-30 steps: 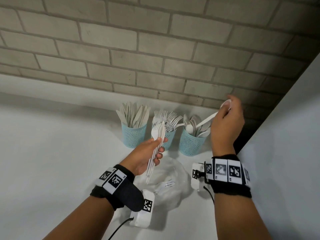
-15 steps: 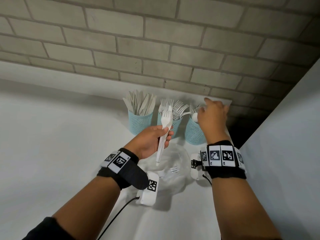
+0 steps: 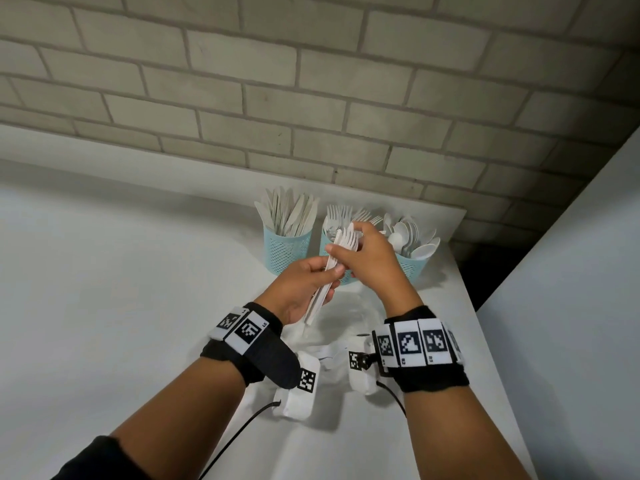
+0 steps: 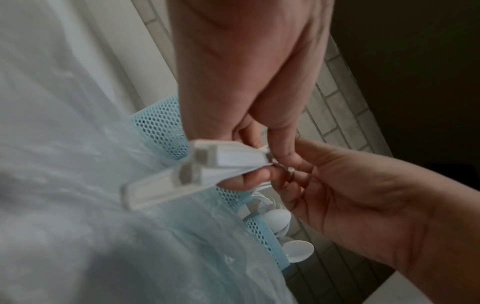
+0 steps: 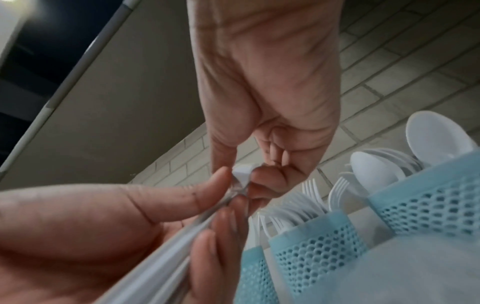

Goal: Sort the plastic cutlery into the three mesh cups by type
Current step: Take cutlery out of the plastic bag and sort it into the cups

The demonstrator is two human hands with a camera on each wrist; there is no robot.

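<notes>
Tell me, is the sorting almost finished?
Nearly, it seems. The three blue mesh cups already hold white plastic knives, forks and spoons. The left hand grips a small bundle of white forks; the right hand pinches one. Those remain.

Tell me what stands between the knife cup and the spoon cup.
The fork cup stands between the knife cup and the spoon cup, partly hidden by the hands; the head view shows it.

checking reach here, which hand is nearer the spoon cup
Right. The right hand is just left of the spoon cup; the left hand is further left, holding forks.
</notes>
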